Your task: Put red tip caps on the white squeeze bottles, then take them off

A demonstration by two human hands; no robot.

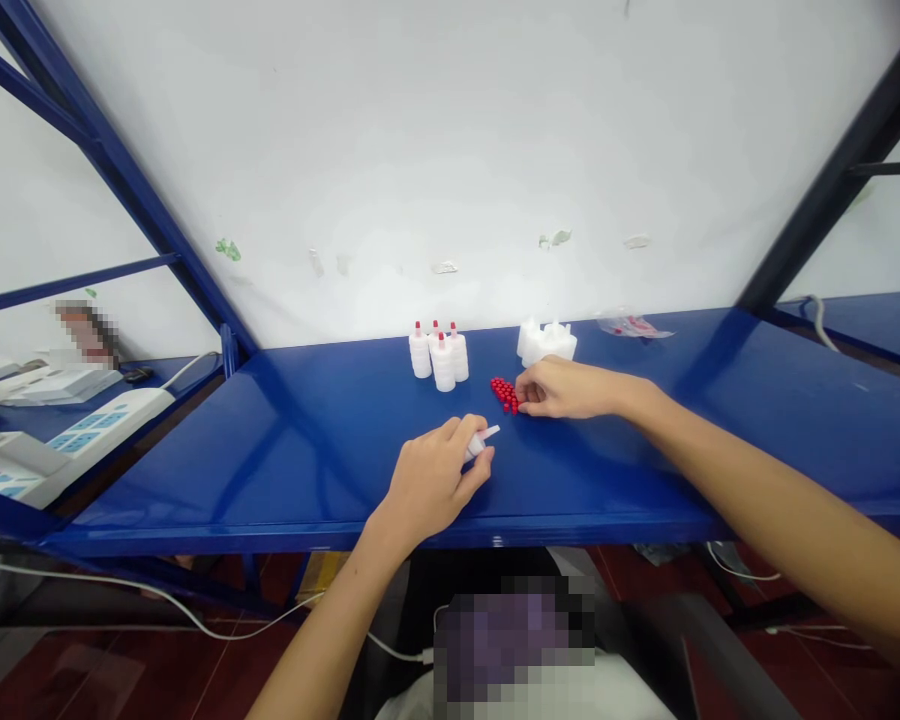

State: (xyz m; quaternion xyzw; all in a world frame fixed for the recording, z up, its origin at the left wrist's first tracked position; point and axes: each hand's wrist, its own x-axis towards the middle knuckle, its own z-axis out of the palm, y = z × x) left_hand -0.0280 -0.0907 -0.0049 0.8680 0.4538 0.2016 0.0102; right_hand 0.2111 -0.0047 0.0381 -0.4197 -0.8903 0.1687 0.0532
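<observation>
My left hand (439, 470) is closed around a white squeeze bottle (474, 447), held tilted just above the blue tabletop. Its bare pointed nozzle sticks out between thumb and fingers, angled up and to the right. At the right edge of a cluster of small red caps (504, 392), my right hand (559, 388) has its fingers curled in and its fingertips down among the nearest caps. Whether a cap is between those fingertips is hidden. Behind the caps, to the left, several white bottles with red caps (442, 362) stand upright. Several uncapped white bottles (559, 345) stand behind my right hand.
A clear plastic bag (634, 325) with something red inside lies near the wall. The blue table (270, 450) ends at a front edge close to my body. Blue frame posts rise on both sides, and a white power strip (112, 425) sits beyond the left one.
</observation>
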